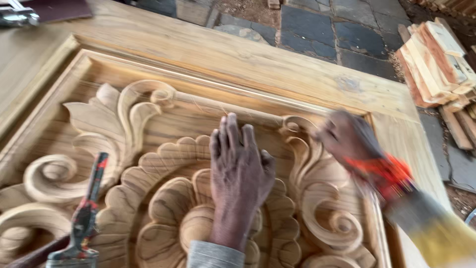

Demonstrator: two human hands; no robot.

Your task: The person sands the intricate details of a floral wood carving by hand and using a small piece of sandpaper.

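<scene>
My left hand [240, 173] lies flat, palm down and fingers spread, on the middle of a pale carved wooden panel [148, 114], over its flower rosette [168, 218]. My right hand [347, 139] is blurred with motion at the panel's right scroll carving. It grips a paintbrush [396, 191] with an orange band, a grey ferrule and yellowish bristles that point toward the lower right. A grey sleeve cuff [214, 255] shows at my left wrist.
A second brush [84, 218] with a red and black handle rests on the carving at the lower left. Stacked offcuts of wood [436, 59] lie on the dark stone floor [342, 30] at the upper right. A metal tool [17, 17] sits at the top left corner.
</scene>
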